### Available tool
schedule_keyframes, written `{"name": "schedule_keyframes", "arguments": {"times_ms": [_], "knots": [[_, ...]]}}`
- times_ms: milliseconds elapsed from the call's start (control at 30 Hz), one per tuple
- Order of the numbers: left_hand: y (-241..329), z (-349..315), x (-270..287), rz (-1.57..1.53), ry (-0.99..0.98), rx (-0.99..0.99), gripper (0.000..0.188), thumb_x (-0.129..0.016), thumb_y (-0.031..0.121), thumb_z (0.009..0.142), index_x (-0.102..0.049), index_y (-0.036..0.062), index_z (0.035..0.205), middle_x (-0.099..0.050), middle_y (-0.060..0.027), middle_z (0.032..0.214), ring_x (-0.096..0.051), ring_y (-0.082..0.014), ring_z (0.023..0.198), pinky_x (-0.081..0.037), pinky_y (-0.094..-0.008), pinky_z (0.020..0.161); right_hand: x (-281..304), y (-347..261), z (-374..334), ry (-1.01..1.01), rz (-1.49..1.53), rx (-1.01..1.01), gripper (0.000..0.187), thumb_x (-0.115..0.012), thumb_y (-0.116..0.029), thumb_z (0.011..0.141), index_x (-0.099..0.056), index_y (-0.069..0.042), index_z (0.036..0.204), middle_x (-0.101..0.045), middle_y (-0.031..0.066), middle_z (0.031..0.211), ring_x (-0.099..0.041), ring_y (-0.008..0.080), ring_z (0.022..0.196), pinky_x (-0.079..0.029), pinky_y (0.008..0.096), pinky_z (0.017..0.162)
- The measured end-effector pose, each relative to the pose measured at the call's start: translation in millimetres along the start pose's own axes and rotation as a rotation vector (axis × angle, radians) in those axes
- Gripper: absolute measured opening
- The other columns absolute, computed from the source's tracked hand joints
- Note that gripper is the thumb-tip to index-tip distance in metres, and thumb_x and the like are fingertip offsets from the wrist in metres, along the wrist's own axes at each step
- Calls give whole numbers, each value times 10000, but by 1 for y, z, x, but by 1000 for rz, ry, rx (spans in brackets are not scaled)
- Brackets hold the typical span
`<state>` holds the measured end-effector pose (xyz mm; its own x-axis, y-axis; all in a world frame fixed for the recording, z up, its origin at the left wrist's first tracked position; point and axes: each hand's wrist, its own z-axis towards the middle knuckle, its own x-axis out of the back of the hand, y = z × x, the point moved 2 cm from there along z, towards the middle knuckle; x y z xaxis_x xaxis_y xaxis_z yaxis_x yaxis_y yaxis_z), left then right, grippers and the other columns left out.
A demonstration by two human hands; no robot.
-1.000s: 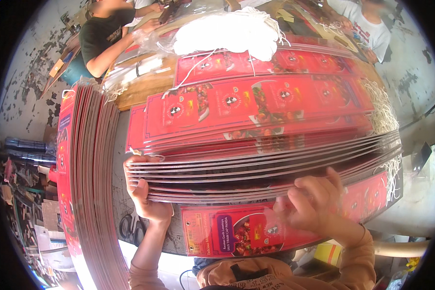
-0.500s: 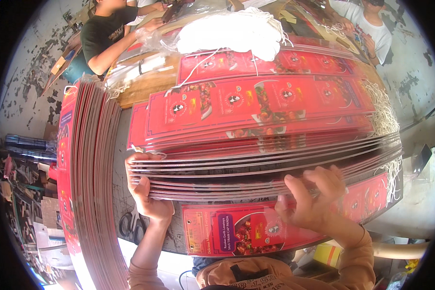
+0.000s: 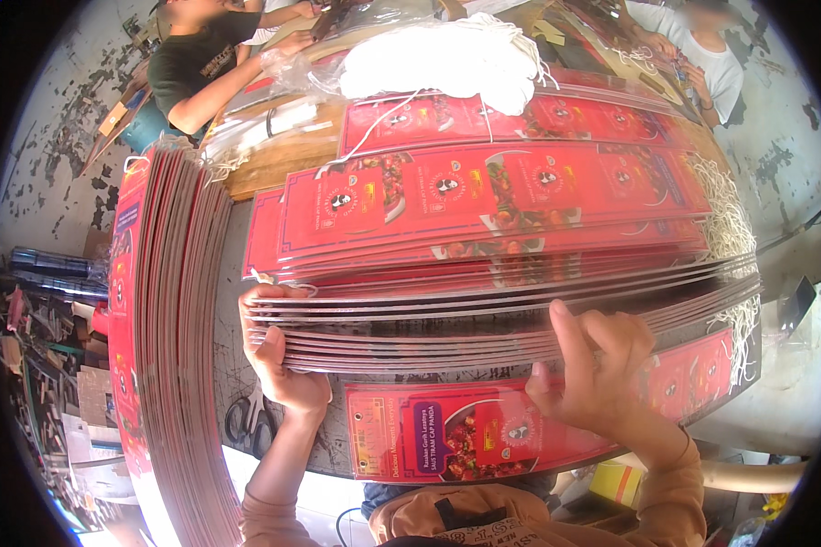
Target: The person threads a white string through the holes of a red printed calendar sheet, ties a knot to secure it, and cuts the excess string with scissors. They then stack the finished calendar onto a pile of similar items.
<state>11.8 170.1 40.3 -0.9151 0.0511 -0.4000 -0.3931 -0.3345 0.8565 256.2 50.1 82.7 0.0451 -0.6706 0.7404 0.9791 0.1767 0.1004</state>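
A bundle of long, stiff printed boards [image 3: 410,347] stands on edge across the table in front of me, its thin pale edges facing up. My left hand [image 3: 278,351] is closed round the bundle's left end, thumb on the near side. Along the bundle's right half, my right hand [image 3: 597,369] has its index finger raised against the board edges. Its thumb is held apart and the other fingers are half curled. A dark gap parts the boards into a far and a near group. Below the bundle, a single red board [image 3: 483,433] lies flat, food pictures facing up.
More red boards [image 3: 447,196] lie stacked beyond the bundle, white strings [image 3: 725,219] hanging at their right end. A tall row of boards [image 3: 178,346] stands at left, beside black-handled scissors [image 3: 249,421]. White cord [image 3: 438,64] is heaped at the back, where two people sit working.
My right index finger has straightened and moved up to the edges farther back. The gap between the board groups has shifted, with more boards now in the near group. My left hand keeps its hold.
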Motion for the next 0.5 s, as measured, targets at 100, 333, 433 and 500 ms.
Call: {"name": "schedule_keyframes", "arguments": {"times_ms": [100,333,433,500], "knots": [[0,0,0,7,-6,-13,373,-455,281,763,-441,19,1029,-506,-138,897,-529,-248,875,-447,-390,805,2,0,1,-14,6,4,453,-567,-200,653,-590,-77,1088,-448,45,949,-382,208,864,-335,381,760],[0,0,0,-36,11,-13,390,-471,244,750,-425,-20,1032,-554,-167,896,-537,-251,892,-423,-357,825,0,0,0,52,132,-58,385,-589,-158,625,-587,-100,1005,-474,72,979,-413,235,883,-341,388,789],[1,0,0,-27,27,-9,388,-469,243,748,-427,-20,1030,-554,-164,895,-537,-249,892,-424,-358,821,1,-1,5,40,100,-58,383,-593,-162,634,-557,-113,1012,-503,84,1025,-443,245,922,-335,399,818],[1,0,0,-22,33,-7,387,-470,243,748,-427,-19,1030,-553,-162,894,-536,-246,887,-424,-356,817,0,0,5,14,112,-44,392,-592,-166,642,-540,-117,1027,-513,87,1043,-450,245,945,-326,409,834]]}}
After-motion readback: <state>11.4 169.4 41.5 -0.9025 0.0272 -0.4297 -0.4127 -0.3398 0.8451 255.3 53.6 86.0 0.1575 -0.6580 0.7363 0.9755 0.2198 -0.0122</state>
